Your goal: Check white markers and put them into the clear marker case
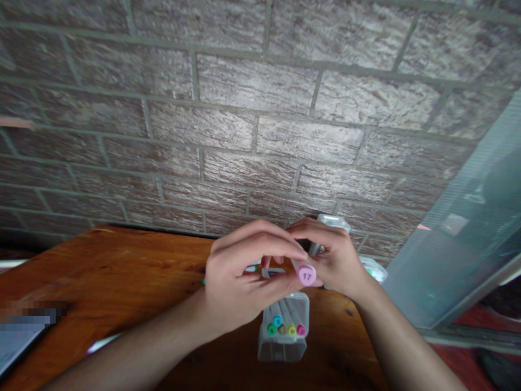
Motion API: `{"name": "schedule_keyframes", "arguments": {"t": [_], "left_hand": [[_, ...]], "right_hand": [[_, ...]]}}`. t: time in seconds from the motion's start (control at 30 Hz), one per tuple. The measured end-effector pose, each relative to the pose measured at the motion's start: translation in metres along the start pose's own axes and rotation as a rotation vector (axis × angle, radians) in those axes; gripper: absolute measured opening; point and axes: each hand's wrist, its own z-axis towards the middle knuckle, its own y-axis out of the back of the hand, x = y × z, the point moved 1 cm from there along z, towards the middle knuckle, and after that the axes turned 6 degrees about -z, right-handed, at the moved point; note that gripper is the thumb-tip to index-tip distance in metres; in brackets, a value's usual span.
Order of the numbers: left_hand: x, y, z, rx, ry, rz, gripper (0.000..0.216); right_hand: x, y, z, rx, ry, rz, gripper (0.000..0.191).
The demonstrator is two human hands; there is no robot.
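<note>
My left hand and my right hand meet above a wooden table. Both pinch a marker whose pink round cap, numbered 17, faces me. The left fingers curl over the marker's cap end. The right hand wraps the barrel behind it and a second, clear-capped marker sticks up from that hand. Just below the hands lies a clear plastic marker case holding several markers with coloured ends. Loose markers show between the hands, mostly hidden.
A brick wall rises right behind the table. A glass pane in a frame leans at the right. Another clear plastic piece lies behind my right wrist. A dark flat object sits at the left edge.
</note>
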Motion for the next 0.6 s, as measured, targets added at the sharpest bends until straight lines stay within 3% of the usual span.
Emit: {"name": "schedule_keyframes", "arguments": {"t": [0.6], "left_hand": [[0.0010, 0.0010, -0.0003, 0.007, -0.015, -0.025, 0.026]], "right_hand": [[-0.0009, 0.0001, -0.0006, 0.003, 0.018, 0.008, 0.009]]}}
